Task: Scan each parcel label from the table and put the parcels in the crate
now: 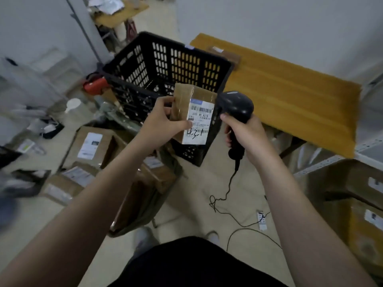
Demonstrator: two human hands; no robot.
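Note:
My left hand grips a small brown cardboard parcel upright, its white barcode label turned toward me. The thumb lies across the label's left edge. My right hand holds a black barcode scanner by its handle, the head close beside the parcel's right side. Behind both stands a black slatted crate on the floor. A yellow-covered table lies to the right, with another brown parcel at its far left corner.
Several labelled cardboard boxes lie on the floor at the left and under my left arm. More boxes stack at the right. The scanner's cable trails over the floor. A red object sits left of the crate.

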